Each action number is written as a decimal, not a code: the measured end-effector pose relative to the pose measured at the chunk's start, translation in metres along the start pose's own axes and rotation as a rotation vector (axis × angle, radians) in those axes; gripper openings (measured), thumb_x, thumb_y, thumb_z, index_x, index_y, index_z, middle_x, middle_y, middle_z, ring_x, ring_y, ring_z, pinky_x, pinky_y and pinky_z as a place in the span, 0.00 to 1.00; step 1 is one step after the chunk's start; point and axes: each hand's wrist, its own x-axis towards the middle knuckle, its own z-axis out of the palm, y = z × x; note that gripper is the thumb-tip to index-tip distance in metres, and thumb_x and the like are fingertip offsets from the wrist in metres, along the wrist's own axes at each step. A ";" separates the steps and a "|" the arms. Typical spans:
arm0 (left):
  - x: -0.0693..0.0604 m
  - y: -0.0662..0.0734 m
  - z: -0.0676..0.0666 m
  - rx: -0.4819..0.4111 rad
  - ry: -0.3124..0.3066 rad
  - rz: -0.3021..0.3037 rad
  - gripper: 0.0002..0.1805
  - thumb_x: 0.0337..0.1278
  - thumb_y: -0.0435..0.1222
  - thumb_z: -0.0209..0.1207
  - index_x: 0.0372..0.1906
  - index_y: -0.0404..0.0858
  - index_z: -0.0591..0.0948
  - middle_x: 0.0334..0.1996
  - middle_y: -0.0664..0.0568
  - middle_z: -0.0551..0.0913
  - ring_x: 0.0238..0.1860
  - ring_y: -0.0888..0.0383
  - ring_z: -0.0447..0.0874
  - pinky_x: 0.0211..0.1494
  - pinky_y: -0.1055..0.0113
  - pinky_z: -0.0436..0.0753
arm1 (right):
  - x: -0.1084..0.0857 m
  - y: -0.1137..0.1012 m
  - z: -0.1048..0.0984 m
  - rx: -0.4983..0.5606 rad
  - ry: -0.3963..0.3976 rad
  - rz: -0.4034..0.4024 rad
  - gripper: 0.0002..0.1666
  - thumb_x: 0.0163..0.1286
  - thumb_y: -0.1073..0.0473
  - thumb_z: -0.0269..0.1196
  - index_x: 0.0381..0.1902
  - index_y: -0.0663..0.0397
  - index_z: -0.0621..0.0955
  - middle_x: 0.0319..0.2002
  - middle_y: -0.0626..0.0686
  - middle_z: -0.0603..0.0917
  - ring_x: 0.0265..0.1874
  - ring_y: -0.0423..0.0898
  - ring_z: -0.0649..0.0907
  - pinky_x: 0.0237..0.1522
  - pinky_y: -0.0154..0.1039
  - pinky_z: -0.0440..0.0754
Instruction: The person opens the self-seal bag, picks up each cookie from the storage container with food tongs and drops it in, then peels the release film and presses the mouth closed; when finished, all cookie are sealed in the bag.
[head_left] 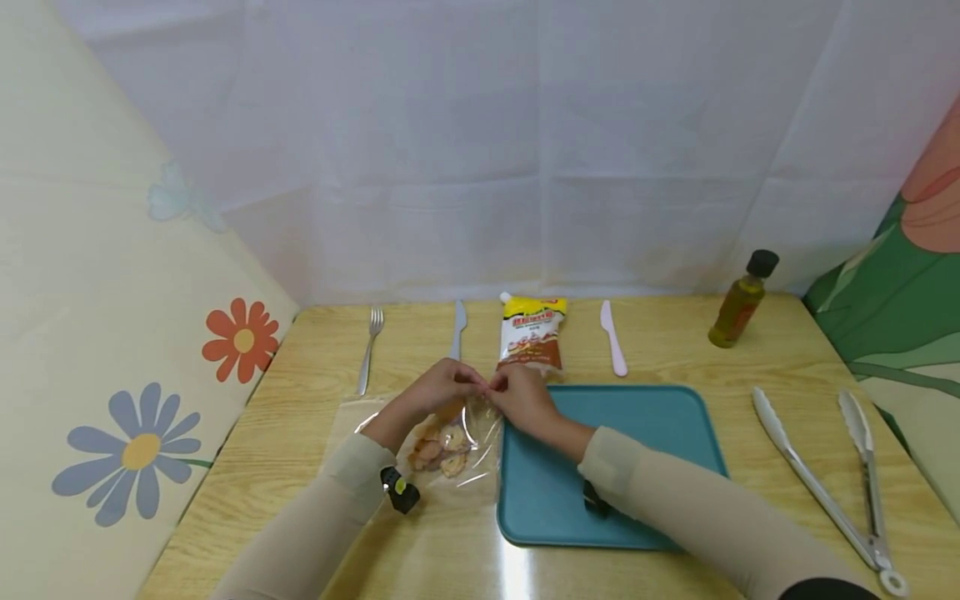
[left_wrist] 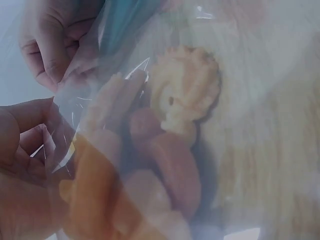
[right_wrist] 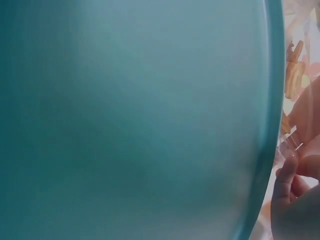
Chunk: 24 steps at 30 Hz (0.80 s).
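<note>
A clear plastic bag (head_left: 480,468) lies on the table, its upper edge lifted between my two hands. Biscuits (head_left: 452,450) show through the film, pale scalloped ones and browner pieces. My left hand (head_left: 429,393) pinches the bag's edge between thumb and finger. Right beside it, my right hand (head_left: 525,402) pinches the same edge, and the fingertips of both nearly meet. Through the film in the left wrist view, a scalloped biscuit (left_wrist: 187,82) appears close up. The right wrist view mostly holds a teal tray (right_wrist: 150,100), with my right hand (right_wrist: 290,195) at the edge.
The teal tray (head_left: 622,417) sits under my right forearm. Behind my hands lies a yellow-topped pouch (head_left: 531,333). A fork (head_left: 369,354), a grey knife (head_left: 458,329) and a pink knife (head_left: 613,337) lie along the back. Tongs (head_left: 817,483) and an oil bottle (head_left: 738,304) are at right.
</note>
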 end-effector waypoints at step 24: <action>-0.002 -0.003 -0.002 0.008 -0.017 -0.008 0.09 0.72 0.30 0.60 0.42 0.27 0.87 0.39 0.43 0.89 0.40 0.59 0.82 0.48 0.64 0.80 | -0.001 -0.003 -0.002 0.178 0.029 0.112 0.05 0.62 0.71 0.66 0.26 0.62 0.86 0.16 0.48 0.82 0.15 0.35 0.77 0.21 0.29 0.76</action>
